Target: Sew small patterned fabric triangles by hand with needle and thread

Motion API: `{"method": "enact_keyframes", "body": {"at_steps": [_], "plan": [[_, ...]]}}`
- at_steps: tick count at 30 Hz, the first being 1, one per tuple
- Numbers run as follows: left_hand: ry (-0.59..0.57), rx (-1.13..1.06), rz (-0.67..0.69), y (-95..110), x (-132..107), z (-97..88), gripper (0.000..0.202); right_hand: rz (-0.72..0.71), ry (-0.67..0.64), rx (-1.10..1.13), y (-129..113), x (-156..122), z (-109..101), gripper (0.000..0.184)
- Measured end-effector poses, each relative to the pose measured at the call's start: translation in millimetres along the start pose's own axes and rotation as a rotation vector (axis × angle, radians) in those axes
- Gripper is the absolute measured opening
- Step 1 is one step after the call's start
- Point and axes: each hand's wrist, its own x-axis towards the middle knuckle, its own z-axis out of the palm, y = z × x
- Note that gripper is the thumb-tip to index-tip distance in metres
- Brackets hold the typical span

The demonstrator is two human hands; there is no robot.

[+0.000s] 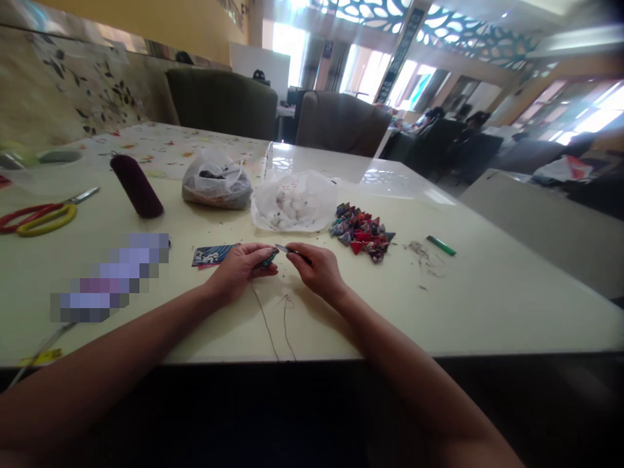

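Pinching a green patch (269, 259) at its three o'clock in the head view, the left hand (242, 265) faces the right hand (318, 266), which grips a metal tool (282, 248) with its tip near the patch; blue cloth (210, 255) lies at the left hand's nine o'clock.

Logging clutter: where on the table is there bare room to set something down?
The widest bare patch of table lies between the right forearm, the green tool and the table's right edge. A smaller one lies between the blue cloth and left forearm. It is crowded beyond the left hand and right hand: grey bag, white bag, fabric pile.
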Motion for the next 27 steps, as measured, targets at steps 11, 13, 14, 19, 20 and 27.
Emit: {"method": "enact_keyframes", "body": {"at_steps": [11, 13, 14, 19, 20, 27], "plan": [[0.008, -0.001, -0.003, -0.6, 0.4, -0.5, 0.023, -0.025, -0.05, -0.07, 2.0, 0.0, -0.7, 0.025], [0.004, -0.002, 0.001, -0.8, 0.5, -0.6, 0.023, -0.03, -0.057, -0.087, 0.3, -0.7, -1.0, 0.025], [0.004, -0.003, 0.002, -1.0, 0.5, -0.6, 0.023, -0.033, -0.059, -0.094, -0.6, -1.0, -1.2, 0.025], [-0.003, -0.007, 0.004, -1.8, 0.0, -0.5, 0.024, -0.028, -0.067, -0.106, -2.4, -0.5, -2.2, 0.024], [-0.005, -0.004, 0.003, -1.8, -0.1, -0.4, 0.025, -0.024, -0.068, -0.105, -2.3, -0.3, -2.4, 0.024], [-0.005, -0.005, 0.01, -2.4, -0.2, 0.7, 0.027, -0.024, -0.05, -0.096, -2.7, -1.0, -3.6, 0.021]]}}
